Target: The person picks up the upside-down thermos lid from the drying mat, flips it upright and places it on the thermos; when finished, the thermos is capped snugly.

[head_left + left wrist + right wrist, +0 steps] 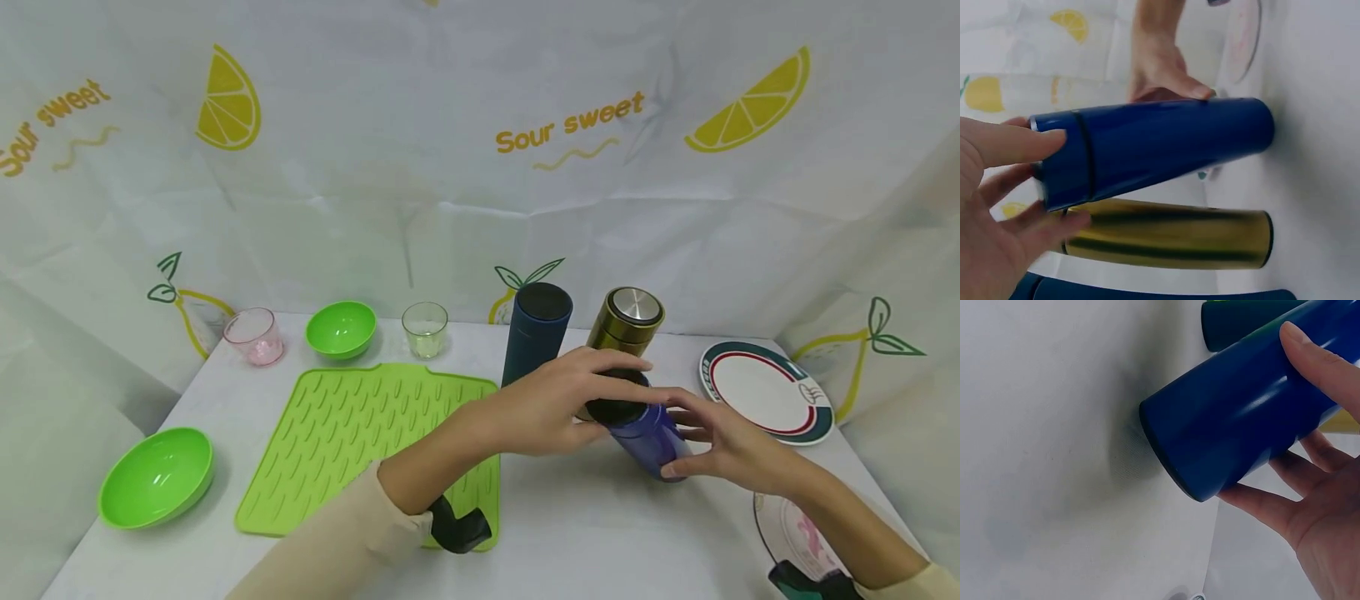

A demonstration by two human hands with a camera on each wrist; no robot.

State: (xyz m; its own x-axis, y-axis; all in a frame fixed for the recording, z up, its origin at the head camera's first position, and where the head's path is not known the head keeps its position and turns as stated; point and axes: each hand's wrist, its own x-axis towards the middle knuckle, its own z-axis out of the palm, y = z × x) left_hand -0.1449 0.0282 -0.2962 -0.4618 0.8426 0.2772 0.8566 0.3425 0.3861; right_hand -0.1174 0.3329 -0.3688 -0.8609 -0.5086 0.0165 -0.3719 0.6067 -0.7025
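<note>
Between my two hands a blue vacuum flask (pixel 651 446) with a dark top stands slightly tilted. My left hand (pixel 551 400) grips it around the lid end; in the left wrist view the thumb and fingers bracket the flask's upper band (pixel 1063 156). Lower down, my right hand (pixel 738 446) holds the body, thumb on one side and fingers on the other. The base (pixel 1172 456) is close over the white table in the right wrist view. Just behind stands a gold flask (pixel 624 325) with a silver-topped lid, and left of that a dark teal-blue flask (pixel 528 342).
A ribbed green mat (pixel 352 450) lies left of the flasks. Behind it are a pink glass (pixel 255 337), a small green bowl (pixel 341 330) and a clear glass (pixel 425 330). A larger green bowl (pixel 156 479) sits left. Plates (pixel 765 392) lie at the right, one partly under my right forearm.
</note>
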